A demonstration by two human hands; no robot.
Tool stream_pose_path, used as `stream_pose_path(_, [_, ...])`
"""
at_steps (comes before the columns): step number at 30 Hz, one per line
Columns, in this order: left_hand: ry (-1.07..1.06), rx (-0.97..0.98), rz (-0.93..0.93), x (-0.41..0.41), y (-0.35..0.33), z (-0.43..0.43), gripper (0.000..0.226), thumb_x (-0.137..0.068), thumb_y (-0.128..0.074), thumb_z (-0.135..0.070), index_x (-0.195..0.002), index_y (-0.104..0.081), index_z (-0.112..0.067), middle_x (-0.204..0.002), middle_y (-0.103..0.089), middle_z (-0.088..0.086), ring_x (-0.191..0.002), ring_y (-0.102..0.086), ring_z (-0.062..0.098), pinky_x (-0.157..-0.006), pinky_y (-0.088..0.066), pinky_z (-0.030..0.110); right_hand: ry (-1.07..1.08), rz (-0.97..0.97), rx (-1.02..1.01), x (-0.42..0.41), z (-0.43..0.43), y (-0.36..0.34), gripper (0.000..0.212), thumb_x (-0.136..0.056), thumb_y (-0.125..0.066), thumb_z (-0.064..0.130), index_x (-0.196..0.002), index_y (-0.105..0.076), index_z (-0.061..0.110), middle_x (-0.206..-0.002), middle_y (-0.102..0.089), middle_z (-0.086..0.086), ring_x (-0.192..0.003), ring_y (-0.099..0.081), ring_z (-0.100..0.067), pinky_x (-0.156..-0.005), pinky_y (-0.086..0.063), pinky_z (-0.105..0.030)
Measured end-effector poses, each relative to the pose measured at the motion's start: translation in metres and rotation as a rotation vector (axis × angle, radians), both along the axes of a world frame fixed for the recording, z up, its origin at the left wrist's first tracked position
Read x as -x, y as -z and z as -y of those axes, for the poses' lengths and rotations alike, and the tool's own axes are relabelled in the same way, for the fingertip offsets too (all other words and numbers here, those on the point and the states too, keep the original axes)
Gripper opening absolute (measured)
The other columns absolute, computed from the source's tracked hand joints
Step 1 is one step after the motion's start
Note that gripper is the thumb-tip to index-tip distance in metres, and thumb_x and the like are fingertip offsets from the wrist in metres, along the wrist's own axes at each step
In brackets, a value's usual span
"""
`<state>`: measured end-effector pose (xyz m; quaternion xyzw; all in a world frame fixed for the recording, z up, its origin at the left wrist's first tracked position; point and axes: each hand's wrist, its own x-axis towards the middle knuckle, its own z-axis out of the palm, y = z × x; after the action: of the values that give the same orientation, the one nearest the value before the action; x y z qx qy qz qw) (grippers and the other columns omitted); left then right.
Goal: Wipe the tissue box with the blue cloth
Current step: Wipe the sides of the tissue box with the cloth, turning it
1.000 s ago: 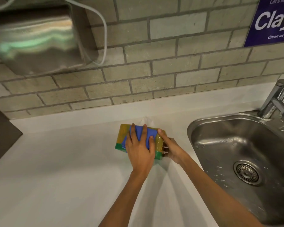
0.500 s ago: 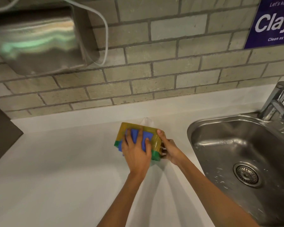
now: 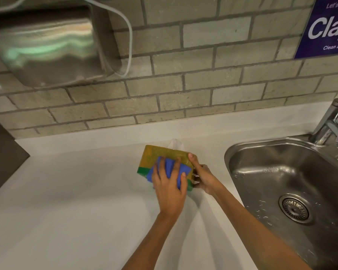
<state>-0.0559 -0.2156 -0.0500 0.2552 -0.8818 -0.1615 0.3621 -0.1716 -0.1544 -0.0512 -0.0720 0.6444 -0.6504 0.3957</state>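
A yellow and green tissue box (image 3: 154, 154) lies on the white counter (image 3: 70, 201), with a white tissue (image 3: 175, 144) sticking out at its far side. My left hand (image 3: 169, 190) presses the blue cloth (image 3: 169, 168) flat against the near face of the box, fingers spread over it. My right hand (image 3: 202, 175) grips the box's right end, thumb on its top edge. Part of the cloth and the box's near lower edge are hidden under my left hand.
A steel sink (image 3: 293, 191) with a drain (image 3: 294, 208) sits just right of the box, with a tap (image 3: 332, 123) behind it. A metal dispenser (image 3: 45, 45) hangs on the brick wall at upper left. A purple sign (image 3: 328, 28) is at upper right.
My left hand has slid the blue cloth down and toward me, from the upper part of the box to its near lower edge. My right hand has kept its grip on the box.
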Motion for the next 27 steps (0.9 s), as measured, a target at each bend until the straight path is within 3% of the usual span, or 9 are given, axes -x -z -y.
stream_pose_path(3, [0.183,0.201,0.045,-0.008,0.024,-0.001,0.046,-0.096,-0.025,-0.045,-0.132,-0.048,-0.025,-0.142,-0.039,0.015,-0.129,-0.034,0.032,-0.105,-0.037,0.045,-0.029,-0.022,-0.003,0.004,-0.006,0.000,0.065,-0.060,-0.057,0.074,-0.078,-0.058,0.011,-0.061,-0.054,-0.003,-0.061,-0.053,-0.018,-0.062,-0.047,-0.029])
stream_pose_path(6, [0.248,0.246,0.020,-0.019,0.039,0.019,0.044,-0.096,-0.029,-0.044,-0.135,-0.040,-0.026,-0.145,-0.030,0.014,-0.132,-0.033,0.034,-0.111,-0.029,0.042,-0.034,-0.009,-0.006,0.006,-0.007,0.000,0.065,-0.063,-0.057,0.072,-0.084,-0.059,0.010,-0.066,-0.054,-0.003,-0.061,-0.053,-0.018,-0.064,-0.050,-0.029])
stream_pose_path(9, [0.149,0.052,-0.040,-0.025,0.032,0.036,0.050,-0.096,-0.030,-0.046,-0.137,-0.043,-0.021,-0.147,-0.034,0.021,-0.133,-0.035,0.038,-0.111,-0.031,0.047,-0.022,0.007,-0.002,0.006,-0.005,0.000,0.074,-0.049,-0.059,0.074,-0.083,-0.053,0.009,-0.064,-0.044,-0.003,-0.063,-0.041,-0.022,-0.074,-0.044,-0.038])
stream_pose_path(12, [0.028,-0.284,-0.169,-0.018,0.018,0.050,0.052,-0.094,-0.038,-0.040,-0.139,-0.044,-0.016,-0.149,-0.031,0.019,-0.136,-0.033,0.036,-0.112,-0.033,0.047,0.003,0.010,-0.004,0.005,-0.004,0.000,0.069,-0.045,-0.061,0.073,-0.076,-0.051,0.012,-0.062,-0.048,0.001,-0.058,-0.048,-0.016,-0.075,-0.049,-0.038])
stream_pose_path(15, [-0.120,-0.459,-0.240,-0.001,0.005,0.054,0.048,-0.096,-0.045,-0.031,-0.141,-0.040,-0.016,-0.151,-0.030,0.015,-0.137,-0.031,0.032,-0.112,-0.031,0.040,0.062,0.000,-0.015,0.003,0.000,0.002,0.084,-0.047,-0.067,0.071,-0.096,-0.055,0.004,-0.069,-0.053,-0.001,-0.058,-0.054,-0.015,-0.074,-0.056,-0.040])
stream_pose_path(18, [-0.156,-0.439,-0.187,0.008,-0.001,0.037,0.046,-0.097,-0.044,-0.029,-0.141,-0.041,-0.016,-0.153,-0.027,0.017,-0.139,-0.026,0.034,-0.114,-0.029,0.046,0.151,0.016,0.042,-0.003,0.006,0.001,0.082,-0.064,-0.072,0.057,-0.120,-0.051,0.000,-0.091,-0.064,-0.006,-0.078,-0.064,-0.018,-0.066,-0.056,-0.035])
stream_pose_path(21, [-0.039,-0.362,-0.124,0.008,0.002,0.003,0.049,-0.095,-0.041,-0.034,-0.140,-0.043,-0.017,-0.153,-0.026,0.019,-0.139,-0.026,0.038,-0.112,-0.030,0.054,0.259,-0.033,0.063,-0.006,0.014,-0.003,0.081,-0.062,-0.078,0.049,-0.119,-0.040,0.005,-0.113,-0.061,-0.010,-0.099,-0.064,-0.022,-0.083,-0.056,-0.038])
stream_pose_path(24, [0.070,-0.291,-0.099,0.005,0.009,-0.013,0.049,-0.094,-0.042,-0.034,-0.141,-0.041,-0.020,-0.154,-0.026,0.016,-0.139,-0.028,0.036,-0.111,-0.033,0.047,0.305,-0.113,0.093,-0.012,0.017,-0.007,0.076,-0.062,-0.080,0.042,-0.115,-0.032,0.015,-0.111,-0.057,-0.006,-0.096,-0.062,-0.017,-0.082,-0.054,-0.030])
stream_pose_path(27, [0.079,-0.401,-0.179,0.004,0.008,-0.002,0.048,-0.096,-0.044,-0.026,-0.143,-0.036,-0.019,-0.152,-0.027,0.014,-0.138,-0.032,0.031,-0.111,-0.034,0.039,0.329,-0.212,0.126,-0.022,0.013,-0.005,0.073,-0.071,-0.072,0.046,-0.122,-0.030,0.018,-0.112,-0.052,0.000,-0.097,-0.058,-0.012,-0.076,-0.049,-0.017])
